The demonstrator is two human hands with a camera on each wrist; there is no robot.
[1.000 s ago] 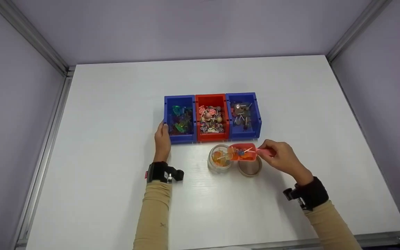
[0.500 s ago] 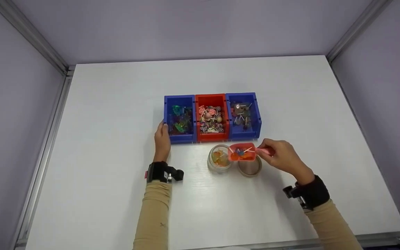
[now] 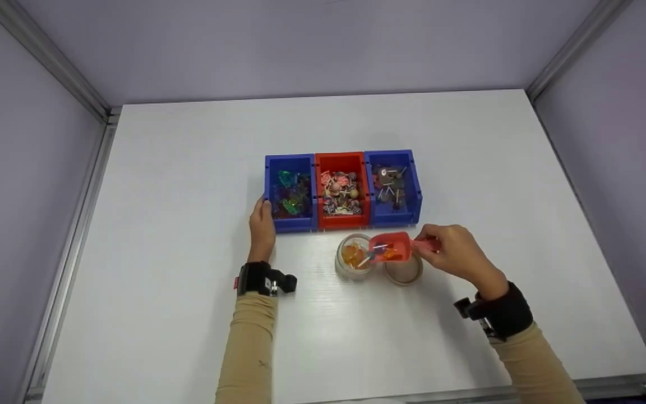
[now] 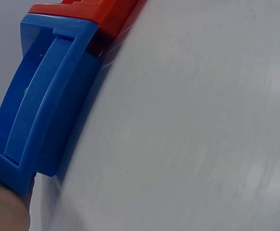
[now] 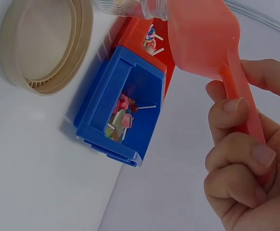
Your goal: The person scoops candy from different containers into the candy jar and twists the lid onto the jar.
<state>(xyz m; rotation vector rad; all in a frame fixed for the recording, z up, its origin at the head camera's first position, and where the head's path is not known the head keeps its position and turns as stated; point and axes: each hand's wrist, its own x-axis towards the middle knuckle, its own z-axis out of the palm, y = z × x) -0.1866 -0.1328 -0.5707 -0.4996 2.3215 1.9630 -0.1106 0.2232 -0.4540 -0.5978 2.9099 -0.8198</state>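
Candy (image 3: 369,256) slid to scoop (image 3: 401,241) edge; lid (image 3: 404,273), bins (image 3: 342,223) near.

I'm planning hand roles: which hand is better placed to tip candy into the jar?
The right hand, I'd judge: it grips the loaded scoop at the jar; the left hand touches a bin.

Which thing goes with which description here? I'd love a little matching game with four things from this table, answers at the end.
Things:
1. Pink scoop
2. Glass jar
3. Red bin
4. Round lid

Descriptions:
A. Stands between blue bins
B. Beige, resting on the white table
C. Gripped by the right hand
D. Clear-walled, with orange and yellow pieces inside

Right pairs: 1-C, 2-D, 3-A, 4-B.
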